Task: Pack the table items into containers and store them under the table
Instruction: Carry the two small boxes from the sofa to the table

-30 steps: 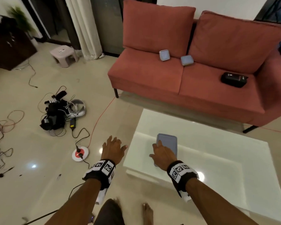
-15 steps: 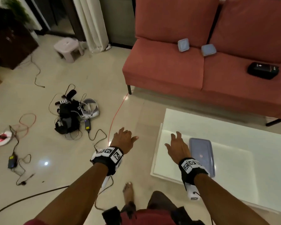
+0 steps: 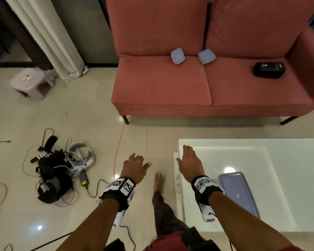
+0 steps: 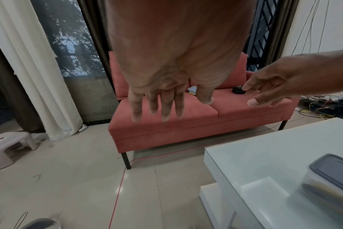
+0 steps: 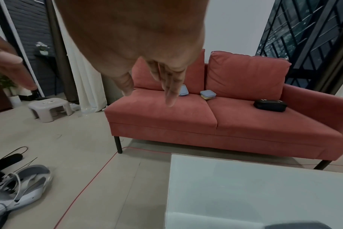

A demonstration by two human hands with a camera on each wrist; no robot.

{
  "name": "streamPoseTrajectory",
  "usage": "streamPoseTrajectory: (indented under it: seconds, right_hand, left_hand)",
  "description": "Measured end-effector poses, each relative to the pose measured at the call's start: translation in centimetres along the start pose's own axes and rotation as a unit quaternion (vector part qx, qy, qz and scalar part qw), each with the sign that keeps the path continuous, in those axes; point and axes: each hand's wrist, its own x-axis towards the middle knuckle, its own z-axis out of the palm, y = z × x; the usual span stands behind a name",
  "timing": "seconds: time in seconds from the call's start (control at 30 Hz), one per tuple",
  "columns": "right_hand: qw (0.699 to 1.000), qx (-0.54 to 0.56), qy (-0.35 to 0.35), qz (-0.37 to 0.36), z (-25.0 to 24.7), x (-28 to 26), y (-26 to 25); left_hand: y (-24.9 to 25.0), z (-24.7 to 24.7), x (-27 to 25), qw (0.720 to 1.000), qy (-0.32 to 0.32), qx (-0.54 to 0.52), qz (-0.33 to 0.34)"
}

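Though one lidded container [image 3: 238, 193] lies on the table's [image 3: 288, 160] glass top rather than under it, two small containers [image 3: 178, 56] sit on the sofa [image 3: 161, 84] beyond, so storing seems unfinished. Left wrist view: left hand [image 4: 166, 77] spread, empty. Right wrist view: right hand [image 5: 139, 51] likewise extended, holding nothing, above the table's near corner.

table [image 3: 288, 160]: glossy glass | sofa [image 3: 161, 84]: matt cloth | floor [image 3: 80, 124]: glossy tile
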Motion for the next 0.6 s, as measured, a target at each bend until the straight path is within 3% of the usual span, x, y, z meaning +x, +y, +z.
streamPoseTrajectory:
  seconds: [0.17, 0.4, 0.6]
  right_hand:
    - [0.999, 0.031, -0.011, 0.034, -2.6, 9.9, -0.5]
    - [0.997, 0.022, 0.001, 0.069, -7.4, 22.6, 0.6]
    - [0.994, 0.022, -0.011, 0.104, -8.8, 33.6, 1.4]
  left_hand:
    - [0.4, -5.7, 10.3, 0.998, -0.055, 0.033, -0.005]
    - [3.6, -13.3, 24.1, 0.997, -0.032, 0.063, 0.026]
    - [5.5, -17.4, 36.9, 0.993, -0.05, 0.08, 0.067]
